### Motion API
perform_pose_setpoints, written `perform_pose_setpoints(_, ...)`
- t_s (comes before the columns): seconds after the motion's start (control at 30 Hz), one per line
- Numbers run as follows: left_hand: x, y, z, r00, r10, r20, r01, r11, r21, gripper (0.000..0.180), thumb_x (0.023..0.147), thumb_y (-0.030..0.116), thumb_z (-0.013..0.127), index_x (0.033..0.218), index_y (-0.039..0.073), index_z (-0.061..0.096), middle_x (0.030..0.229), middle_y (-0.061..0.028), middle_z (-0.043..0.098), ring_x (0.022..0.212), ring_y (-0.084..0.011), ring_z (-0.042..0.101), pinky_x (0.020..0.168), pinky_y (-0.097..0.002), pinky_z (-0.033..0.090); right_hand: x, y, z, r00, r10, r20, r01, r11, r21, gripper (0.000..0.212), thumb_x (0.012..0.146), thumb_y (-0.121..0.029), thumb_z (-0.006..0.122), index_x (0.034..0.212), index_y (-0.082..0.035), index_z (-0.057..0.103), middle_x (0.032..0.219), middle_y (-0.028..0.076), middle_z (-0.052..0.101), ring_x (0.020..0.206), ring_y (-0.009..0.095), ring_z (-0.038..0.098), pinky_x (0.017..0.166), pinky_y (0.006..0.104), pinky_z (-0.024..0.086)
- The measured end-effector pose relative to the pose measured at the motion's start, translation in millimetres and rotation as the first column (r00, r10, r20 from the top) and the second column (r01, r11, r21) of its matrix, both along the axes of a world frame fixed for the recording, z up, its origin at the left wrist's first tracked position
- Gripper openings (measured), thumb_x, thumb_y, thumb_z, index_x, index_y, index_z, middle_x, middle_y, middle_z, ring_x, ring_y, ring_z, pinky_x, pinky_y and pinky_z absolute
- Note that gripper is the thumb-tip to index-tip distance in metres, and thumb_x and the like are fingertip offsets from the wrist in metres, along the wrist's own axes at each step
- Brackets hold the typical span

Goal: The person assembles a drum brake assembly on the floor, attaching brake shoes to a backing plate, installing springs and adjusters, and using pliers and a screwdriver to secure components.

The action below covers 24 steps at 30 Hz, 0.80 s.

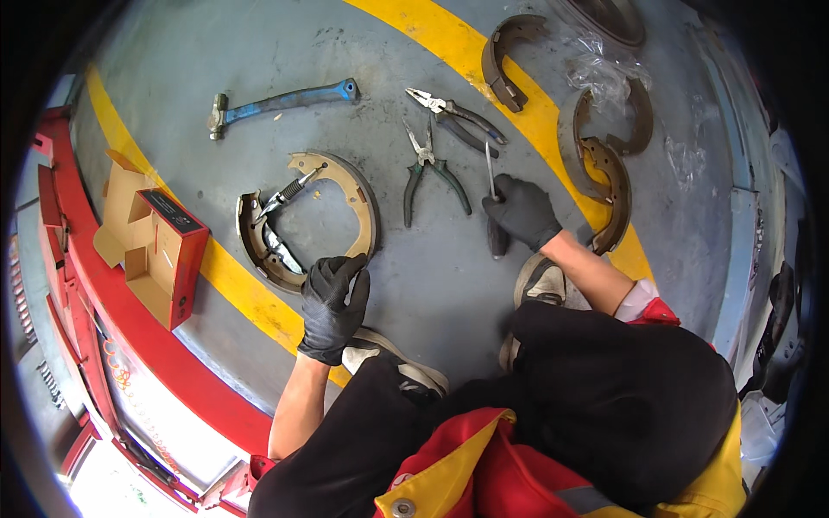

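Two black-gloved hands are at work over the grey painted floor (432, 293) crossed by a broad yellow stripe (250, 298).

Item: your left hand (332, 306), fingers loosely curled and part open, gripping nothing, fingertips touching the lower end of the assembled pair of tan curved brake shoes (345, 186), which lie flat just ahead of your left knee. A coil spring (294, 187) and metal lever bridge the gap between the two shoes.

Item: your right hand (521, 211), fingers closed around the dark handle of a screwdriver (492, 194) whose thin metal shaft points away from you.

Item: green-handled pliers (429, 168) and dark-handled long-nose pliers (458, 116), lying between the brake shoes and your right hand.

Item: blue-handled ball-peen hammer (276, 104), farther out on the floor.

Item: worn rusty brake shoes (613, 186) just right of your right hand, another (501, 60) lying on the stripe farther out.

Item: open red and brown cardboard box (155, 250), to your left against a red metal frame (129, 328).
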<state>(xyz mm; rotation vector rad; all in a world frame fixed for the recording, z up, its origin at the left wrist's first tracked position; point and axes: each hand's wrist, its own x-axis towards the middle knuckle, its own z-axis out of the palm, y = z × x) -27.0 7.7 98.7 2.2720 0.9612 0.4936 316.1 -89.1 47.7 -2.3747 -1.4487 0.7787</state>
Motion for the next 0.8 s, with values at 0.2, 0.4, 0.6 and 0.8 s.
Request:
perform_pose_setpoints(0.2,-6,-3,5,0.999,0.046,0.015,-0.046,0.999,-0.018,0.027,0.083,0.001,0.075,0.109,0.01,0.074,0.092,-0.0101,0.071,0.083,-0.0282,0.067,0.074,-0.0394,0.054,10,17,2,0.999,-0.001,-0.042,0.007,0.988,0.154,0.026,0.086,-0.029,0.071,0.101,-0.008,0.071,0.088,0.016,0.073,0.082,0.037,0.071,0.074,0.0456,0.055)
perform_pose_setpoints(0.4,-30,10,4,0.963,0.233,0.133,-0.242,0.969,0.058,0.013,0.084,-0.002,0.077,0.093,0.005,0.071,0.079,-0.0098,0.069,0.071,-0.0237,0.067,0.065,-0.0346,0.053,15,23,-3,0.999,-0.027,-0.032,0.035,0.951,0.307,0.028,0.089,-0.025,0.071,0.113,-0.009,0.071,0.105,0.016,0.072,0.095,0.035,0.07,0.084,0.0435,0.055)
perform_pose_setpoints(0.6,-104,40,-38,0.758,0.639,0.134,-0.649,0.76,0.046,0.027,0.09,0.007,0.079,0.072,0.001,0.059,0.064,-0.0078,0.058,0.055,-0.0164,0.047,0.055,-0.033,0.041,32,16,-10,0.999,-0.034,-0.034,0.041,0.972,0.231,0.026,0.095,-0.019,0.071,0.115,-0.004,0.07,0.107,0.016,0.074,0.1,0.027,0.072,0.087,0.0353,0.054)
perform_pose_setpoints(0.8,-145,46,-65,0.682,0.732,0.009,-0.716,0.665,0.214,0.016,0.092,0.014,0.075,0.103,0.003,0.07,0.098,-0.014,0.07,0.09,-0.0281,0.067,0.085,-0.0397,0.053,30,16,-19,0.998,-0.057,0.005,0.054,0.967,0.248,0.031,0.093,-0.019,0.074,0.119,-0.002,0.068,0.112,0.016,0.072,0.105,0.027,0.07,0.09,0.0342,0.052)
